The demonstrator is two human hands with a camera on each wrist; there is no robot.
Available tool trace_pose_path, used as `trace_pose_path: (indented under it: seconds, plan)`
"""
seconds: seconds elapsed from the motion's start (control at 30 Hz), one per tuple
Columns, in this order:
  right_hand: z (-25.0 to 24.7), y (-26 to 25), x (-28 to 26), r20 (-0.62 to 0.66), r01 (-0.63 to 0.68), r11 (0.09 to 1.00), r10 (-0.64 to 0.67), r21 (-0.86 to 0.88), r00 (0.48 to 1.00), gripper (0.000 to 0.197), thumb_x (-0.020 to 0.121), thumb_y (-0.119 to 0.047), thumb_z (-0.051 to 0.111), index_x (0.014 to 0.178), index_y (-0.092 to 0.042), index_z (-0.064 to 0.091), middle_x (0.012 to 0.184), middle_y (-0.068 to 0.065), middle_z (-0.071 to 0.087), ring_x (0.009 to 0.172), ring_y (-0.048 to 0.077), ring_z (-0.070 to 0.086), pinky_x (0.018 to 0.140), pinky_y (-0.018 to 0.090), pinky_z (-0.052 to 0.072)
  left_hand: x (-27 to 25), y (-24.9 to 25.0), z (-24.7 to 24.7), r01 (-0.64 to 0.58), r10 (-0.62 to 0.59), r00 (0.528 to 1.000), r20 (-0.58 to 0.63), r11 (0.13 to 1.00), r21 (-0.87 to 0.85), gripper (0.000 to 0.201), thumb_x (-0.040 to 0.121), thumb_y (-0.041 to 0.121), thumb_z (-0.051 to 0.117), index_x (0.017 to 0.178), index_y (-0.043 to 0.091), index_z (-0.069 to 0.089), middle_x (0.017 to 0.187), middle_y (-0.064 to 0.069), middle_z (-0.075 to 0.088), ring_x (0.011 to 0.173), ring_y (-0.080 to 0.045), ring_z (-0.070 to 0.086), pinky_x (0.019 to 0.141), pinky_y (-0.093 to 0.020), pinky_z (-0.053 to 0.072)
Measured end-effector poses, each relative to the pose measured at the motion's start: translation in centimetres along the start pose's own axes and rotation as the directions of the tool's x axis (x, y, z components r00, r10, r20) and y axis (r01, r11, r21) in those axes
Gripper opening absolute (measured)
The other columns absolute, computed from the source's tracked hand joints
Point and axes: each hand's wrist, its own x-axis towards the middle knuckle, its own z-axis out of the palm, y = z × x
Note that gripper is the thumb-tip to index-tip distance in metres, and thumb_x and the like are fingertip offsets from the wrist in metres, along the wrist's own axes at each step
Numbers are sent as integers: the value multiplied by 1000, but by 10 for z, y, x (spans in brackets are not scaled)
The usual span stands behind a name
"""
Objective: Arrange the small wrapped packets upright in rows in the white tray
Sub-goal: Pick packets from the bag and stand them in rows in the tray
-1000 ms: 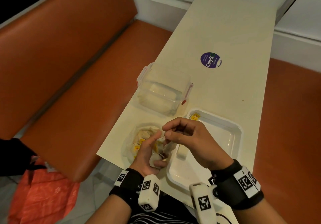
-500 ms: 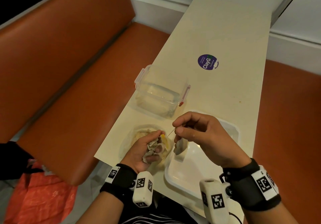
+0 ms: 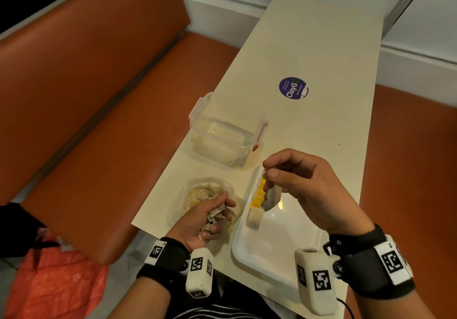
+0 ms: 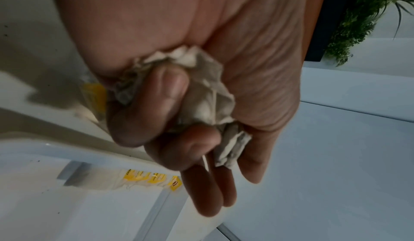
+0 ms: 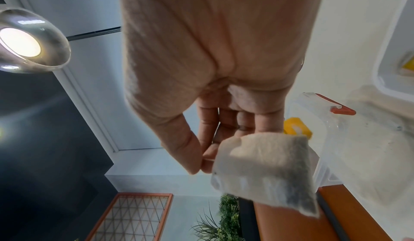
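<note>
The packets are small grey-white tea bags with yellow tags. My right hand [image 3: 268, 170] pinches the top of one packet [image 3: 272, 198], which hangs over the left side of the white tray [image 3: 284, 234]. In the right wrist view that packet [image 5: 264, 168] dangles below the thumb and forefinger [image 5: 197, 161]. A short row of packets [image 3: 257, 201] stands along the tray's left wall. My left hand [image 3: 221, 216] grips a crumpled bunch of packets [image 4: 206, 99] above the loose pile [image 3: 205, 191] left of the tray.
A clear lidded container [image 3: 222, 138] with red clips stands just beyond the pile and tray. A purple round sticker [image 3: 293, 88] lies further up the narrow cream table. Orange bench seats [image 3: 99, 120] flank the table; an orange bag [image 3: 49, 284] lies on the floor at left.
My right hand has drawn one packet out of the left hand's bunch and carried it right, over the tray's left side. The left hand stays at the pile with its bunch.
</note>
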Motion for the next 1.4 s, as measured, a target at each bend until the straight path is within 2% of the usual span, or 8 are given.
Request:
trace_pose_path:
  seconds: [0.13,0.33,0.5,0.6,0.77,0.93,1.03,1.4]
  plan:
    - [-3,-3,-3,8,1,1000,-1,-4,1000,29,75,-29,84,99,-14,77,85,21,71,79,28,72,74,40,46,-3,-1,10,-75,76,997,-15,993,88,33,95,38,70,103,5,73,87,-11,64,44,-8,40,37,-21,14]
    - [-8,-4,-6,38,-31,999,32,-29,999,15,84,-16,78,98,-15,78,87,16,73,81,30,68,74,41,44,-9,13,52,-255,229,961,156,951,174,55,98,50,62,144,20,62,133,-9,71,55,-5,38,42,-25,13]
    - [-7,-1,-6,-49,-100,993,97,-65,994,13,83,-16,80,95,-17,80,91,15,74,78,19,70,69,26,52,-12,16,75,-248,197,959,203,932,266,26,100,29,58,113,13,75,73,6,65,50,-5,35,43,-22,16]
    - [-14,6,-6,-168,-169,985,161,-33,972,14,88,-12,76,102,-12,80,103,19,76,81,23,72,79,43,52,-12,15,76,-235,174,963,208,918,321,20,96,26,65,101,11,78,81,-3,68,50,-6,36,41,-16,26]
    - [-27,15,-13,-181,-240,965,256,107,950,25,88,-6,74,113,-5,77,106,24,74,90,24,74,73,32,60,-10,15,79,-218,162,972,173,895,390,19,94,27,70,98,12,80,84,-6,67,50,-8,36,44,-18,26]
    - [-38,26,-22,-94,-245,938,274,244,957,55,74,6,81,127,-6,71,124,17,73,115,28,71,92,31,59,-4,12,85,-224,190,973,128,904,363,18,89,28,74,101,15,79,85,-9,65,52,-9,37,46,-20,26]
    - [-40,30,-26,-90,-212,947,240,241,967,62,73,10,82,131,-7,69,129,19,70,119,34,69,102,40,57,-2,8,87,-225,188,973,134,905,361,39,83,30,78,116,10,75,84,-9,65,52,-10,39,47,-20,30]
    - [-42,27,-36,-202,-125,962,76,-242,976,36,79,0,86,106,-22,81,97,6,77,90,20,74,87,34,62,-6,4,97,-264,216,965,151,785,561,13,86,29,80,83,17,76,73,-6,65,54,-9,48,50,-23,35]
